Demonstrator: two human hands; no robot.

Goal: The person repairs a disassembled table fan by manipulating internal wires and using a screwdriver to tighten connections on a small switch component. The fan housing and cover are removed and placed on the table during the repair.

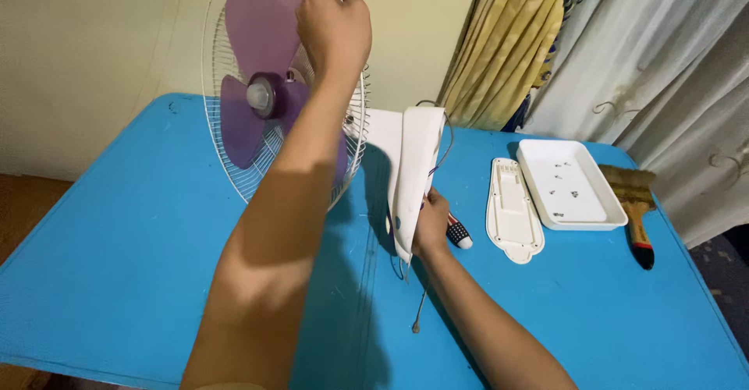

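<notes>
A fan with purple blades [253,93] and a white wire guard [226,164] stands upright on a blue table [117,265]. My left hand [334,27] is raised and closed around the guard's top rim. My right hand [431,222] grips the lower edge of the fan's white base housing [413,171], which stands tilted behind the guard. A thin cord [420,312] hangs from the housing onto the table. A screwdriver with a dark and white handle [459,235] lies just right of my right hand.
A white cover plate [512,210] lies flat to the right. Beside it sits a white rectangular tray [616,214] holding small screws. A paintbrush [636,203] lies near the table's right edge. Curtains [624,47] hang behind.
</notes>
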